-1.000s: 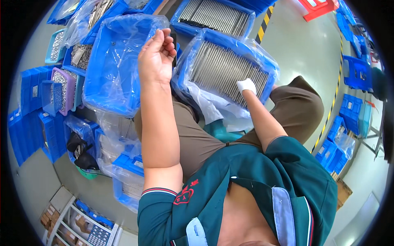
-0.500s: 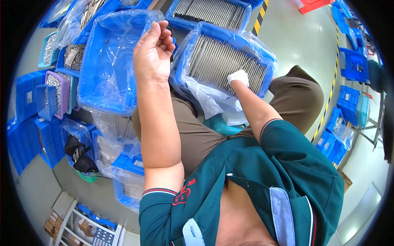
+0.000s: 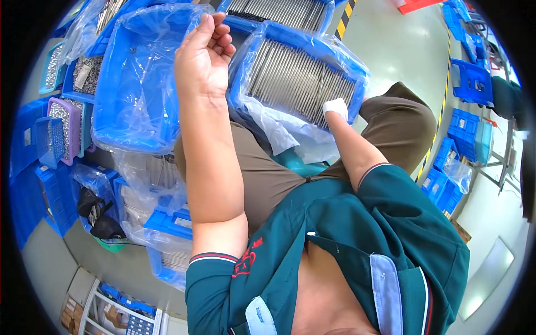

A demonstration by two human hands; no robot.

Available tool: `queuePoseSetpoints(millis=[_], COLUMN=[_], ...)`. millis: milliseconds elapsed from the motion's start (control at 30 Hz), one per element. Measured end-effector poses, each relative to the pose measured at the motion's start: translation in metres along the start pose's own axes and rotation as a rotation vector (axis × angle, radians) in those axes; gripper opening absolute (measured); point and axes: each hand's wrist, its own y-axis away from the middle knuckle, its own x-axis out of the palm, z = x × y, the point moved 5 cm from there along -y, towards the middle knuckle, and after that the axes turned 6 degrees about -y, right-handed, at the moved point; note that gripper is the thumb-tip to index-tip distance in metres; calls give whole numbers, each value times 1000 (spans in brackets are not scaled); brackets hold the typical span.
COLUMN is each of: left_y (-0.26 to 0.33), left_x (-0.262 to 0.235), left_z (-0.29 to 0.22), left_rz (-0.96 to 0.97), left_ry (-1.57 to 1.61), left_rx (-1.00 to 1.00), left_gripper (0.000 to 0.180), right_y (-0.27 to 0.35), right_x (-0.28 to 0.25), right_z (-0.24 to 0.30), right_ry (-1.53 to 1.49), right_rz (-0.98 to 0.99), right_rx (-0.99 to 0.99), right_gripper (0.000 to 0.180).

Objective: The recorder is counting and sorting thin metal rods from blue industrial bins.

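In front of me a blue crate (image 3: 363, 96) lined with clear plastic holds many thin metal rods (image 3: 296, 78) laid side by side. My right hand (image 3: 335, 106), in a white glove, is at the near right end of the rods, by the crate's wall; its fingers are too hidden to read. My left hand (image 3: 202, 61) is bare and raised, palm toward me, with fingers loosely curled and the thumb apart from the palm. Nothing shows in it. It hovers by the right rim of a larger blue bin (image 3: 111, 106) lined with clear plastic.
Beyond stands another crate of metal rods (image 3: 279, 12). At left are a purple basket (image 3: 71, 120) and other bins with small metal parts. White and clear plastic sheeting (image 3: 273, 125) hangs over the rod crate's near side. Blue bins (image 3: 463, 131) line the right side.
My right gloved hand has shifted slightly right along the rods toward the crate's wall. My left hand keeps its pose. The whole view has shifted a little.
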Motion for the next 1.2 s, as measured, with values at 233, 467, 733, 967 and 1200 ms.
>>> queuePoseSetpoints(millis=[233,467,733,967,1200], left_y=[-4,0,0,-1,2], left_x=[22,3,4,5,10], left_z=[11,4,5,2,3], left_rz=[367,-34,-44,-65,-66], left_ry=[405,78,99,63,20], left_rx=[-151,-89,-83,-72,-47], left_gripper=[17,15,13,16,17], right_y=[20,18,-12,-44,-14], right_x=[-19,-20,-11,-5,-10], right_z=[8,-4,-25,-8,2], right_ry=[-30,-13,-27,97,94], right_rz=[-73,-91,-54,141,-30], right_rx=[53,204,205,62,141], right_gripper=[34,42,49,68,72])
